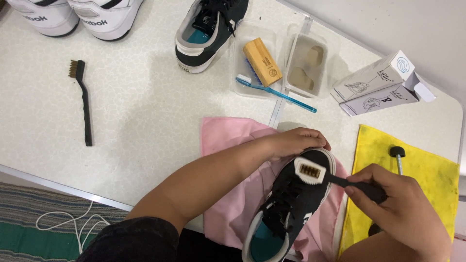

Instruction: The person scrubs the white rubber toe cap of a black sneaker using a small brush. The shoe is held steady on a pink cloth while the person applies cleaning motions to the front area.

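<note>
My left hand (291, 141) grips the toe end of a black sneaker (291, 204) with a white sole and teal lining, which rests on a pink cloth (228, 140). In my right hand (398, 206) is a black-handled brush; its white head with tan bristles (310, 171) sits against the sneaker's toe cap. The matching black sneaker (208, 29) lies at the back of the table.
A black wire brush (83, 99) lies left. Two clear trays (306, 65) hold a wooden brush (262, 62) and murky liquid; a blue toothbrush (276, 92) leans beside them. Two white boxes (378, 85), a yellow cloth (422, 170), white sneakers (77, 17) and a white cable (73, 225) surround them.
</note>
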